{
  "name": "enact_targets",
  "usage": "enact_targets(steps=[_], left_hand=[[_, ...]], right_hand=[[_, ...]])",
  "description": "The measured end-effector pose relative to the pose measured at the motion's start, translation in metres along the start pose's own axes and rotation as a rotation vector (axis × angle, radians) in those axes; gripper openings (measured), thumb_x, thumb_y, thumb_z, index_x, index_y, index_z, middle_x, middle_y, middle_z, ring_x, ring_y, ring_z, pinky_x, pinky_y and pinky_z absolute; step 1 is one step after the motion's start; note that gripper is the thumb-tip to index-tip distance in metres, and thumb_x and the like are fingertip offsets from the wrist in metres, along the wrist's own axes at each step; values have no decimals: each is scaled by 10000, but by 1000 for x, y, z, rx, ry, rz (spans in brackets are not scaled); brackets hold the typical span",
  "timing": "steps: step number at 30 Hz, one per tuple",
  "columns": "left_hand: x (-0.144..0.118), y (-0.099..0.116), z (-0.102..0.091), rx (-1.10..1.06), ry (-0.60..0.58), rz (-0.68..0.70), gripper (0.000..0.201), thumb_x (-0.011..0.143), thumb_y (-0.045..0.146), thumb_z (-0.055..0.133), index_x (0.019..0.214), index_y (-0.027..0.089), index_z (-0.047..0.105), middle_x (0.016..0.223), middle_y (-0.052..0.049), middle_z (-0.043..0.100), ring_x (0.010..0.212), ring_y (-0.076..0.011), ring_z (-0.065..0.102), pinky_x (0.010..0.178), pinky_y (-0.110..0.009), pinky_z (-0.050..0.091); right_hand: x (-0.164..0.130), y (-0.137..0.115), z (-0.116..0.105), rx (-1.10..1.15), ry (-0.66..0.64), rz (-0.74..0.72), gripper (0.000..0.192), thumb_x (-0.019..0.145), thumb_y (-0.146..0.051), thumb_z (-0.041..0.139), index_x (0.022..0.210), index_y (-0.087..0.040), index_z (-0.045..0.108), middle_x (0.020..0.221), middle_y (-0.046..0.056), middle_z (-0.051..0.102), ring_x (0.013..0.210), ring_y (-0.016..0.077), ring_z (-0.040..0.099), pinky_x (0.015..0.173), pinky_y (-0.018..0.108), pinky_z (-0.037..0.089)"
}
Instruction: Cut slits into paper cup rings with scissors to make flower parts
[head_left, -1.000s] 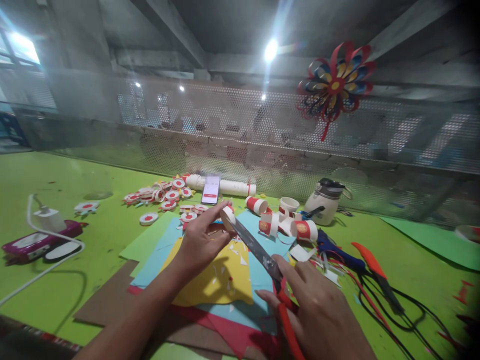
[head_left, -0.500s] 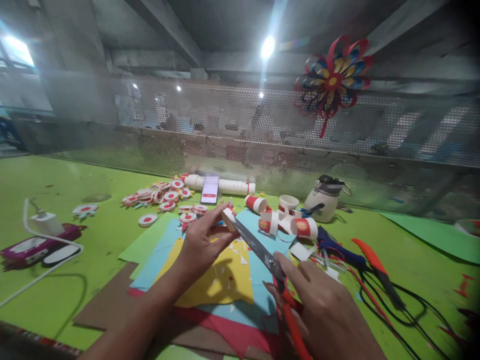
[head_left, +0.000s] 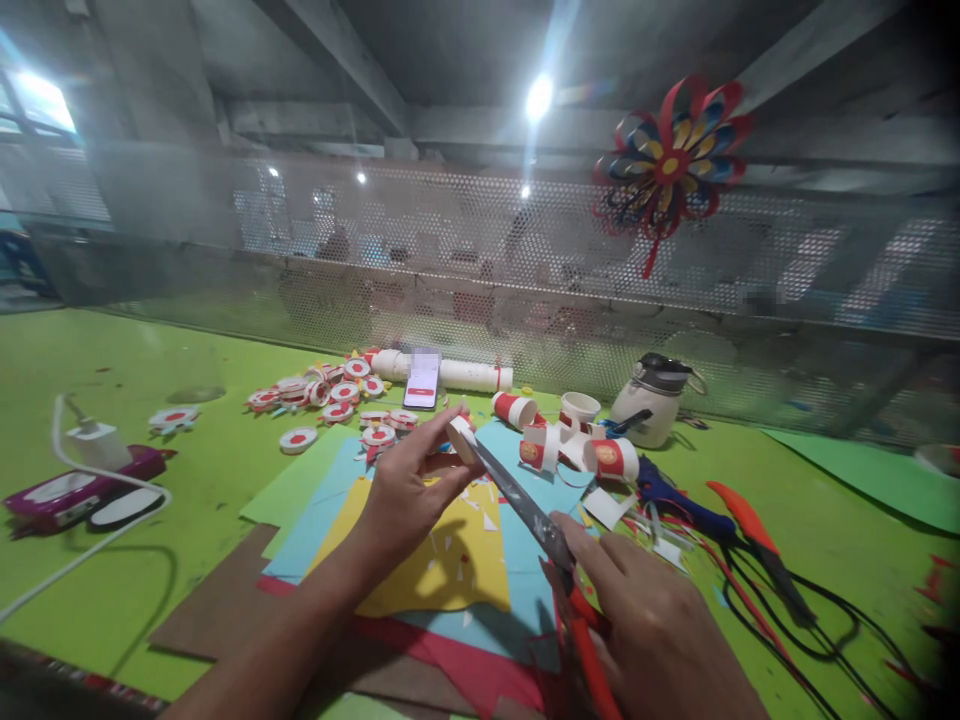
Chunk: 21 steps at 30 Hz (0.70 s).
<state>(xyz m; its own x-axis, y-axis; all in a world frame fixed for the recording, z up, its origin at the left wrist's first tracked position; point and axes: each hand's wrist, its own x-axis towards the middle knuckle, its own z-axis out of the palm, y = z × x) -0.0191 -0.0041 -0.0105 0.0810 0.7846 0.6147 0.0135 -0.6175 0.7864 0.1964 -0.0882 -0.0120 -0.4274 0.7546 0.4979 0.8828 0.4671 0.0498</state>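
**Gently does it: a thin paper ring between fingertips and blades**

Up at the fingertips of the left hand (head_left: 409,490), a small white paper ring (head_left: 460,437) is pinched, held off the table above the yellow sheet (head_left: 442,560). The right hand (head_left: 652,630) is closed around the red handles of the scissors (head_left: 525,510), whose blades run up and away from that grip until their tips meet the ring; whether the blades are parted there is hard to make out.

Judging by its look, the ring is very light and soft, easy to crush or kink, so a light pinch on its rim, beside the blade tips and not across them, would suit it best. Paper that thin offers the blades little resistance but may twist away from them.

Beyond the left fingertips lie red and white paper cups (head_left: 577,440) and a phone (head_left: 422,380). Outward of the scissor hand rest a blue glue gun (head_left: 682,505) and dark cables (head_left: 795,620).
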Motion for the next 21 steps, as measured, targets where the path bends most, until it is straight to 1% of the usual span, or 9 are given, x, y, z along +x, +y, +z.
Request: enact_targets(steps=[6, 12, 15, 19, 21], left_hand=[[-1, 2, 2, 29, 32, -2, 538, 745, 231, 633, 1251, 144, 470, 1195, -130, 585, 845, -196, 672, 797, -363, 581], [0, 1, 2, 6, 41, -10, 562, 729, 248, 654, 1251, 146, 473, 1176, -119, 597, 860, -201, 666, 823, -391, 570], [0, -1, 1, -6, 31, -14, 568, 731, 244, 653, 1260, 149, 468, 1170, -117, 600, 880, -205, 659, 841, -402, 561], [0, -1, 1, -31, 20, -28, 562, 743, 236, 637, 1269, 154, 458, 1162, -119, 604, 890, -209, 657, 841, -410, 560], [-1, -1, 2, -38, 21, -32, 561, 742, 228, 636, 1268, 148, 457, 1150, -122, 610, 879, -207, 660, 837, -409, 561]], right_hand=[[0, -1, 1, -13, -15, 9, 436, 790, -156, 487, 1223, -112, 521, 817, 121, 635, 709, 262, 622, 585, 392, 522], [2, -3, -2, -28, -12, 10, 450, 783, -124, 479, 1232, -112, 503, 768, 95, 600, 679, 252, 602, 564, 383, 510], [2, -3, -3, 0, -26, 25, 462, 794, -114, 472, 1256, -116, 479, 792, 98, 590, 709, 250, 592, 593, 388, 515], [2, -3, -3, 33, -53, 42, 468, 810, -114, 475, 1278, -126, 459, 877, 114, 597, 785, 249, 587, 671, 399, 525], [1, -3, -3, 28, -61, 44, 477, 810, -118, 486, 1287, -127, 453, 881, 115, 601, 782, 245, 590, 680, 397, 527]])
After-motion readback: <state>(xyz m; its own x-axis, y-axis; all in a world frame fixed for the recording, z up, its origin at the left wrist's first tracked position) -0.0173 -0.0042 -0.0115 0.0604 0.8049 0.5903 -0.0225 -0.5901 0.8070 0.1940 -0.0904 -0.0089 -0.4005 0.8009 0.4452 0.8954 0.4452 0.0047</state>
